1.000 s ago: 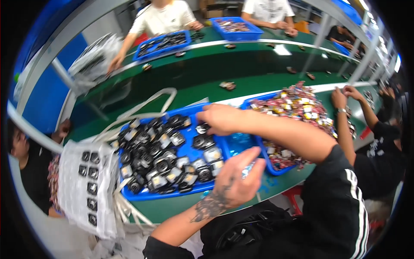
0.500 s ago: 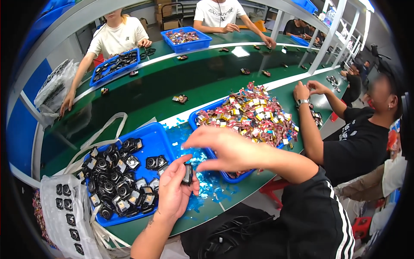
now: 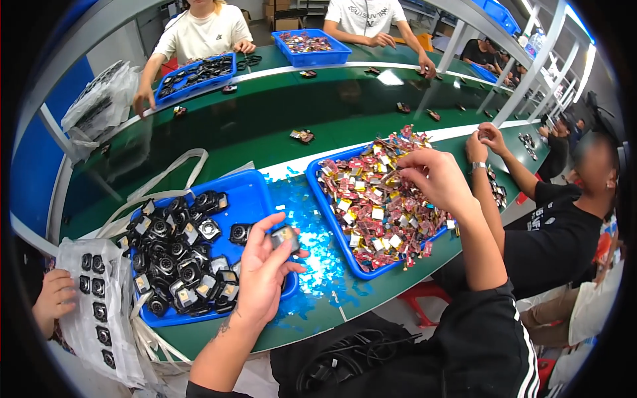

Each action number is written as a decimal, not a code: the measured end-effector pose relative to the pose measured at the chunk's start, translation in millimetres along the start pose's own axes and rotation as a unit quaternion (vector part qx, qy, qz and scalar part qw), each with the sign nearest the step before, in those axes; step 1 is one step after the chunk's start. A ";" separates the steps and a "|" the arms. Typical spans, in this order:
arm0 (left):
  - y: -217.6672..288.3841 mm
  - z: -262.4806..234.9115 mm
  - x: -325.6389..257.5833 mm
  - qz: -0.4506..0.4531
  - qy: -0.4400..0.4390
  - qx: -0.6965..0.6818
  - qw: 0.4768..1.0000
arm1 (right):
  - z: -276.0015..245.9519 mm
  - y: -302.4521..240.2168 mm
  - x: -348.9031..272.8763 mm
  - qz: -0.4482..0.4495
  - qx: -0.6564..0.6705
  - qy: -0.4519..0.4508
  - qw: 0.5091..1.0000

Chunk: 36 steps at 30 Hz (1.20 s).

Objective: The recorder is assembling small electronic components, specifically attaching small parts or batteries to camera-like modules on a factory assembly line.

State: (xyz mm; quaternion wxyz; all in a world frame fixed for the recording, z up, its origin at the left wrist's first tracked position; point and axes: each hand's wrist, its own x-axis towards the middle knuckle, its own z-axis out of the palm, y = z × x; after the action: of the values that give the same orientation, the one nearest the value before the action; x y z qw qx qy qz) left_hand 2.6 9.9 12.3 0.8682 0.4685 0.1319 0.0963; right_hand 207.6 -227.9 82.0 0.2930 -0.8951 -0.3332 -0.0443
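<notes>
My left hand (image 3: 260, 275) holds a small black watch housing (image 3: 285, 240) between thumb and fingers, tilted up, above the table beside a blue tray (image 3: 255, 192). In that tray lies a heap of similar black watch housings (image 3: 174, 255), several showing a round back. My right hand (image 3: 443, 180) reaches over a second blue tray (image 3: 358, 270), its thumb and fingertips pinched at the top of a heap of small red circuit boards with yellow and silver parts (image 3: 378, 212). What sits between those fingertips is too small to make out.
Blue film scraps (image 3: 315, 249) litter the table between the trays. A white plastic sheet with housings (image 3: 99, 312) lies at the left, near another person's hand (image 3: 55, 295). Co-workers sit across the conveyor (image 3: 259, 136) and at my right. Loose boards (image 3: 302, 136) lie on the belt.
My right hand has moved right and away from my left hand, to the heap of boards. My left hand still holds the housing, now turned. Another person's hand has appeared at the left edge.
</notes>
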 end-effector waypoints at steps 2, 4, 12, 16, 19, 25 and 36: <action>-0.2 -1.3 0.5 0.006 -0.009 0.036 0.999 | -2.6 14.3 -2.3 -0.041 0.002 -0.017 0.999; -2.7 -7.3 -0.2 0.001 -0.015 0.045 0.999 | -11.0 16.5 -3.0 -0.025 0.035 -0.041 0.998; -2.4 -6.0 2.0 0.002 -0.014 0.056 0.998 | -24.1 37.6 -0.3 0.060 0.189 -0.052 0.979; -3.1 -5.6 -0.3 0.009 -0.012 0.068 0.998 | -20.1 38.2 -3.4 0.074 0.201 -0.042 0.976; -2.6 -5.8 1.4 0.017 -0.018 0.068 0.997 | -15.7 44.0 1.2 0.063 0.287 -0.024 0.956; -2.4 0.9 -4.4 0.166 -0.045 0.253 0.952 | -0.5 22.1 -14.9 0.071 0.341 0.024 0.937; 12.0 62.8 -0.9 0.216 -0.051 0.435 0.873 | 8.7 -36.0 -52.8 0.048 0.491 -0.022 0.870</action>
State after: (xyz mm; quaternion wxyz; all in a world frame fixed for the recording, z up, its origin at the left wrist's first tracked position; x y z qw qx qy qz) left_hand 21.3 -33.3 55.5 0.5398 0.8199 0.0119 0.1903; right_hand 143.3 -231.4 78.1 0.6888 -0.6515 -0.2751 0.1592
